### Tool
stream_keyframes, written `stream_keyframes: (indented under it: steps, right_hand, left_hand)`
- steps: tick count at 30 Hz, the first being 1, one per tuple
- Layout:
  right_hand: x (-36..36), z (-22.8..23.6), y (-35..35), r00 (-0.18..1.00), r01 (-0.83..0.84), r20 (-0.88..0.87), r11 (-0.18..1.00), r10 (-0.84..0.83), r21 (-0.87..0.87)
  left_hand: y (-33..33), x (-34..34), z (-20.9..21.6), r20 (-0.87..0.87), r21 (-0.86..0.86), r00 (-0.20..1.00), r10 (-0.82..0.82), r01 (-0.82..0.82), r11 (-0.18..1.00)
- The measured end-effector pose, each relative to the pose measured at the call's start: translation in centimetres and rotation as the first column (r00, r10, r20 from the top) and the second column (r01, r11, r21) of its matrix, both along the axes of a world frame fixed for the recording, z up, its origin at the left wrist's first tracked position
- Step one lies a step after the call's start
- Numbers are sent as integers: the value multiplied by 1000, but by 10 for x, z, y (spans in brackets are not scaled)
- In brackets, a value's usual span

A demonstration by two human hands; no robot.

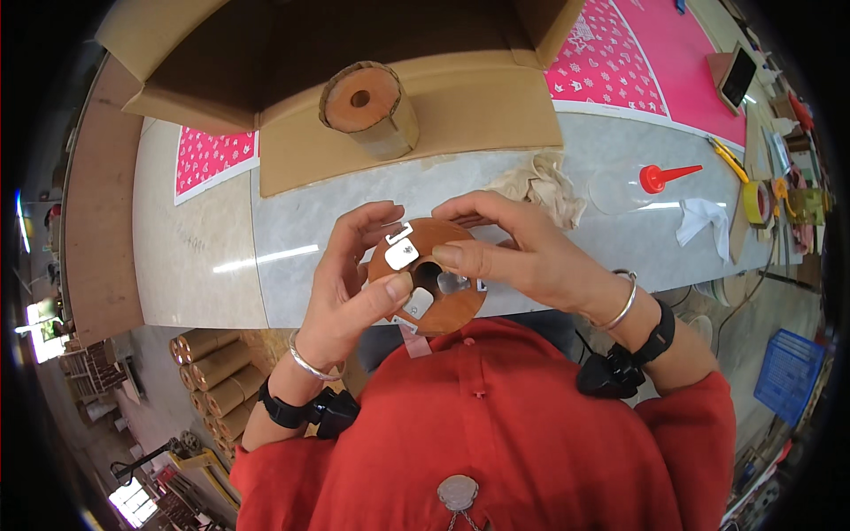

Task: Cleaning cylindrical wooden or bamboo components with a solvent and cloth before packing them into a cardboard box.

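A round orange-brown piece with a dark hole in its middle (456, 314) is held close to my body, at the table's near edge. White rounded tabs (403, 254) and small metal-looking clips sit on its upper face, and a pale strip hangs from its near side. My left hand (347, 279) grips its left side, the thumb pressed on the face near a white tab. My right hand (518, 252) holds the far right side, thumb reaching to the central hole. The fingers under the piece are partly hidden.
An open cardboard box (478, 115) stands ahead, a wrapped cylinder with a similar holed end (382, 124) on its flap. To the right lie a crumpled cloth (544, 188), a clear bottle with a red nozzle (655, 179), a white rag (704, 227), a yellow cutter (728, 157) and tape (756, 203).
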State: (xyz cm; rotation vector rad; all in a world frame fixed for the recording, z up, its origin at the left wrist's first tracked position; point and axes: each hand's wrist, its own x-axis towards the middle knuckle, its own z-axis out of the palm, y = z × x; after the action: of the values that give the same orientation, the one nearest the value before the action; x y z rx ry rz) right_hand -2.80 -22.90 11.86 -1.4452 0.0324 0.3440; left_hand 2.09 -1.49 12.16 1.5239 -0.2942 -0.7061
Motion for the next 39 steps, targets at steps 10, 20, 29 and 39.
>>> stream_keyframes:
  steps: [10, 20, 29, 39]
  right_hand:
    - [10, -5, -5, 997, -77, -30, 993, 75, -84]
    - [1, -22, 1, 1000, -24, -13, 989, 22, -149]
    - [8, -45, 2, 1000, -24, -16, 963, 21, -270]
    - [-3, -41, -3, 991, -45, -137, 973, 14, -227]
  left_hand:
    - [2, 4, -5, -115, 2, 993, 3, -3, 1000]
    - [6, 0, -32, -83, 21, 996, -38, 40, 999]
    - [7, 3, -62, -18, 89, 999, -32, 34, 995]
    - [2, -10, -71, 175, 60, 985, -7, -4, 998]
